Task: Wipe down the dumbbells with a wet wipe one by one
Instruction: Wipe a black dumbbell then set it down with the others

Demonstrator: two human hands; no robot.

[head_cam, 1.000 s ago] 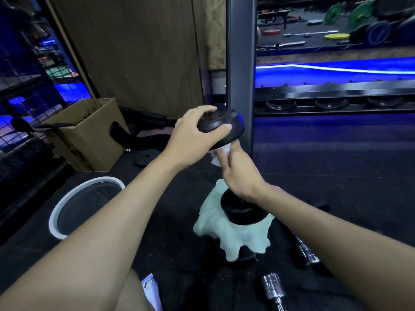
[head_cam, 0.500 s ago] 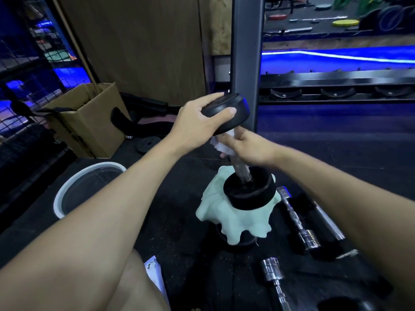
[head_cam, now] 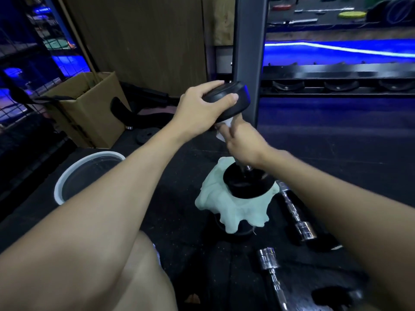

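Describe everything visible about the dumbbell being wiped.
The dumbbell stands upright, tilted slightly, with black round heads and a shiny metal handle. Its lower head rests on a pale green cloth draped over something dark. The left hand grips the upper head; the right hand wraps a white wipe round the handle.

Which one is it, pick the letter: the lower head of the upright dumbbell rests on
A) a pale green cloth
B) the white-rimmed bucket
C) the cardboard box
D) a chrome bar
A: the dumbbell's lower head sits on the pale green cloth draped over a dark object, while the left hand grips the upper head.
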